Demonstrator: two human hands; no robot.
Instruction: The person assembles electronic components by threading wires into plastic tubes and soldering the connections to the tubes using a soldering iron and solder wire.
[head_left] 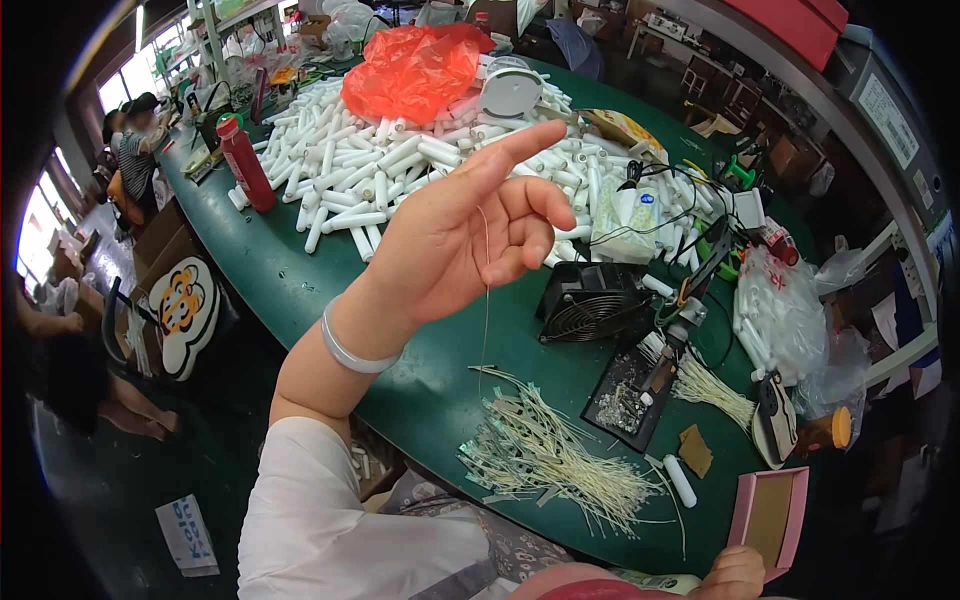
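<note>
Raised over the table's middle is my left hand (470,225), palm in view, with one digit stretched out and the others loosely curled and apart. A thin pale thread (486,320) runs down across the palm toward a loose pile of cream-coloured wires (560,450); I cannot make out a firm grip on it. At the lower edge, my right hand (732,574) is closed beside an open pink box (768,520); what its fingers hold, if anything, is hidden. One white tube (680,481) lies between the wires and the box, near a brown scrap (694,451).
Behind my left hand spreads a heap of white tubes (340,150) with a red plastic bag (415,75) on top. A red bottle (246,165) stands left. A black fan (592,303), a black tray (622,400) and cables are at right. People stand at far left.
</note>
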